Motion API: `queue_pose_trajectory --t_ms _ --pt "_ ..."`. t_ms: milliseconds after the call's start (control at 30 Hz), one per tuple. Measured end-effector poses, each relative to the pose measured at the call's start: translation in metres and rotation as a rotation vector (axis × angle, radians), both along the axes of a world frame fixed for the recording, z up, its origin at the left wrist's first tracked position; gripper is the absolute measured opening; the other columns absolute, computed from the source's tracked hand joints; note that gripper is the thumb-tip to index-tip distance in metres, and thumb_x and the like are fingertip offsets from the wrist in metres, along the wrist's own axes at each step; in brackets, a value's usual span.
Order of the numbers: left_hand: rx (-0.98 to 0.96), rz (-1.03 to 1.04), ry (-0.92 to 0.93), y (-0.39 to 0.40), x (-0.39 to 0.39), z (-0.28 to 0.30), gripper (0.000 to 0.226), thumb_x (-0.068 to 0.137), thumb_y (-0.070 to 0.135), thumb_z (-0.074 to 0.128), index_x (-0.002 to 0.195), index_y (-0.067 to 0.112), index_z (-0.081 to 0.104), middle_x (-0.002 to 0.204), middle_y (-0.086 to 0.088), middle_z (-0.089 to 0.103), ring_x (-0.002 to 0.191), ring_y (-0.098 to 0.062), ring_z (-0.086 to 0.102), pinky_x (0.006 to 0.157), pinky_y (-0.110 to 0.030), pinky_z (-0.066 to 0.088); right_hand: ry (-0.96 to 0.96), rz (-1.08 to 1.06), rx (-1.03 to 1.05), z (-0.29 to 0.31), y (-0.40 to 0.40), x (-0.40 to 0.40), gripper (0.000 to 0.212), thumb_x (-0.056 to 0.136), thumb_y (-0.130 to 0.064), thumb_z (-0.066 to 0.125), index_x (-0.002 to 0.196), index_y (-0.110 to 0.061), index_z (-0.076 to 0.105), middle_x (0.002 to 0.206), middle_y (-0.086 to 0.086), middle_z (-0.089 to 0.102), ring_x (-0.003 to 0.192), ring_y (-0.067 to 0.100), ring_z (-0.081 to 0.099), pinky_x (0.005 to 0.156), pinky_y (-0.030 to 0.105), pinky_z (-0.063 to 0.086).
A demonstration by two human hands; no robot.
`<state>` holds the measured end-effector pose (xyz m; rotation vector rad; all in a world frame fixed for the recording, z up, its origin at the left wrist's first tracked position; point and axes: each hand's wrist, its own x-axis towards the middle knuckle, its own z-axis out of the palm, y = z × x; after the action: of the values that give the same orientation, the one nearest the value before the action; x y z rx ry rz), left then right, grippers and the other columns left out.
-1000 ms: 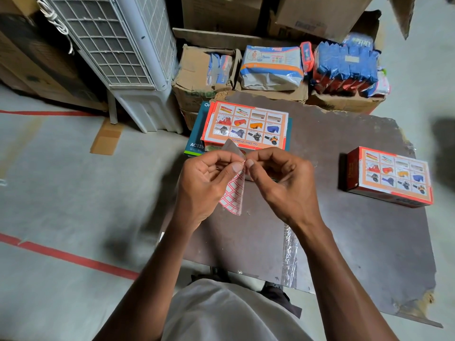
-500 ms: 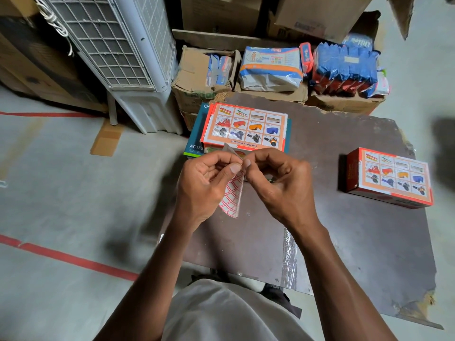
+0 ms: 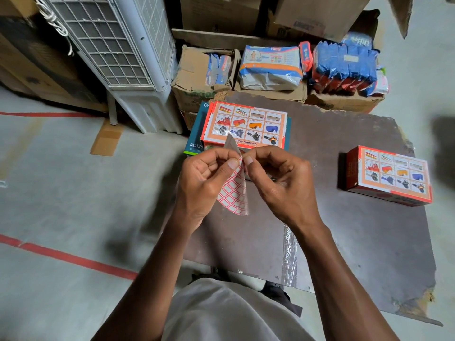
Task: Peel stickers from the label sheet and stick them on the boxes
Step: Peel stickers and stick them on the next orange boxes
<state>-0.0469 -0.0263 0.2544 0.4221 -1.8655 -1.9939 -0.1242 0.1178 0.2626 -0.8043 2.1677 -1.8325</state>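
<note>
i have just one view, a wide-angle camera worn on the head, looking forward and steeply down. it sits close above the two raised hands, which fill the middle, with the person's pale shirt at the bottom edge. past them lies the dark brown board counter (image 3: 344, 242), then grey concrete floor (image 3: 61, 193) and brown cardboard cartons (image 3: 197, 80) at the far edge. straight lines bow near the borders.

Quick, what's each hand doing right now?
Left hand: pinching the label sheet.
Right hand: fingers curled, pinching the sheet's top edge.
</note>
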Motion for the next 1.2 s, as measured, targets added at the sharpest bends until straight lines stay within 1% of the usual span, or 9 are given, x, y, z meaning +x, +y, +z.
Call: queue_pose_trajectory --t_ms 333,467,633,767,933,1000,1067,1133,1200 --pt "-0.108 -0.024 0.031 -0.002 0.004 0.002 0.007 0.088 0.010 0.069 0.093 0.012 0.072 0.085 0.009 0.077 0.084 -0.016 0.075 0.077 -0.023 0.059 0.103 -0.009 0.049 0.006 0.000 0.003 0.007 0.094 -0.007 0.072 0.088 -0.006 0.076 0.082 -0.001 0.075 0.076 0.011 0.072 0.071 0.021 0.059" --pt "-0.139 -0.023 0.031 -0.002 0.006 0.001 0.006 0.087 0.010 0.069 0.093 0.010 0.073 0.085 0.002 0.076 0.083 -0.018 0.075 0.077 -0.024 0.059 0.202 -0.009 0.084 0.008 0.000 0.004 0.010 0.091 -0.004 0.070 0.081 -0.006 0.072 0.076 0.002 0.072 0.070 0.012 0.069 0.064 0.020 0.057" --pt "-0.112 -0.030 0.045 0.003 0.005 0.003 0.006 0.089 0.008 0.067 0.091 0.011 0.072 0.084 0.005 0.076 0.082 -0.015 0.074 0.076 -0.024 0.058 0.269 -0.020 0.116 0.005 -0.002 0.006 0.010 0.095 -0.013 0.066 0.086 -0.009 0.068 0.078 -0.003 0.069 0.072 0.007 0.064 0.063 0.016 0.052" --pt "-0.084 -0.031 0.040 0.004 0.007 0.003 0.007 0.090 0.011 0.066 0.092 0.014 0.072 0.085 0.004 0.076 0.084 -0.020 0.075 0.079 -0.029 0.060 0.264 -0.023 0.105 0.004 -0.001 0.009 0.010 0.098 -0.013 0.064 0.088 -0.011 0.066 0.080 -0.005 0.066 0.072 0.004 0.062 0.065 0.012 0.046" --pt "-0.041 -0.015 0.032 0.006 0.009 0.004 0.009 0.088 0.024 0.069 0.093 0.018 0.074 0.087 0.004 0.077 0.084 -0.022 0.075 0.078 -0.031 0.061 0.229 -0.021 0.091 0.004 0.001 0.010 0.009 0.100 -0.012 0.063 0.094 -0.008 0.070 0.084 -0.004 0.069 0.075 0.004 0.064 0.066 0.009 0.044" --pt "-0.016 -0.006 0.015 0.004 0.010 0.003 0.010 0.088 0.025 0.070 0.093 0.018 0.074 0.087 0.004 0.077 0.084 -0.022 0.075 0.078 -0.031 0.061 0.189 -0.009 0.067 0.004 0.002 0.010 0.012 0.102 -0.015 0.062 0.098 -0.008 0.071 0.087 -0.004 0.071 0.079 0.007 0.068 0.068 0.014 0.049" --pt "-0.015 -0.002 -0.004 0.002 0.011 0.002 0.008 0.089 0.020 0.068 0.094 0.017 0.073 0.088 0.003 0.077 0.084 -0.022 0.075 0.076 -0.030 0.061 0.127 -0.003 0.047 0.004 0.003 0.010 0.016 0.104 -0.017 0.059 0.099 -0.008 0.072 0.087 -0.004 0.071 0.081 0.013 0.070 0.070 0.029 0.057" --pt "-0.009 -0.013 -0.005 0.002 0.011 0.003 0.008 0.089 0.017 0.066 0.094 0.015 0.072 0.086 0.005 0.077 0.081 -0.018 0.074 0.075 -0.027 0.059 0.060 0.000 0.018 0.004 0.003 0.011 0.019 0.105 -0.019 0.057 0.101 -0.009 0.073 0.086 -0.005 0.071 0.082 0.017 0.070 0.074 0.041 0.060" --pt "0.007 -0.028 0.009 0.003 0.012 0.005 0.008 0.090 0.013 0.066 0.094 0.011 0.072 0.084 0.005 0.076 0.079 -0.015 0.073 0.075 -0.026 0.059 0.000 0.012 -0.016 0.006 0.004 0.013 0.016 0.103 -0.019 0.061 0.101 -0.010 0.074 0.087 -0.004 0.073 0.083 0.018 0.071 0.076 0.045 0.061"
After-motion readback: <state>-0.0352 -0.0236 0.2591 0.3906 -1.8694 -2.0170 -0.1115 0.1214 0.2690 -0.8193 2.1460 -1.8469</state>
